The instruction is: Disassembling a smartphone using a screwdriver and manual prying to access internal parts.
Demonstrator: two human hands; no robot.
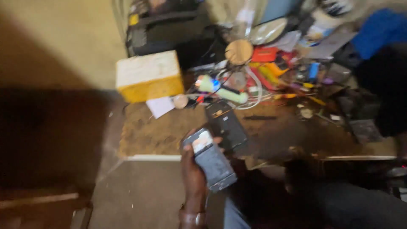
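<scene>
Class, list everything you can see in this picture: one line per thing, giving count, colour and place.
phone: one, grey, held in the left hand
dark flat device: one, black, on the table beyond the phone
box: one, yellow with white top, table's left end
torch-like tool: one, pale green, mid table
round wooden disc: one, tan, behind it
paper: one, white, below the box
table: one, brown
left hand: one, gripping the phone, band at the wrist

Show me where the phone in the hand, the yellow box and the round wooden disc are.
phone (213, 161), head view, middle of its grey back.
left hand (193, 169), head view, the palm holding the phone.
yellow box (148, 76), head view, its pale top face.
wooden disc (238, 51), head view, centre of its round face.
</scene>
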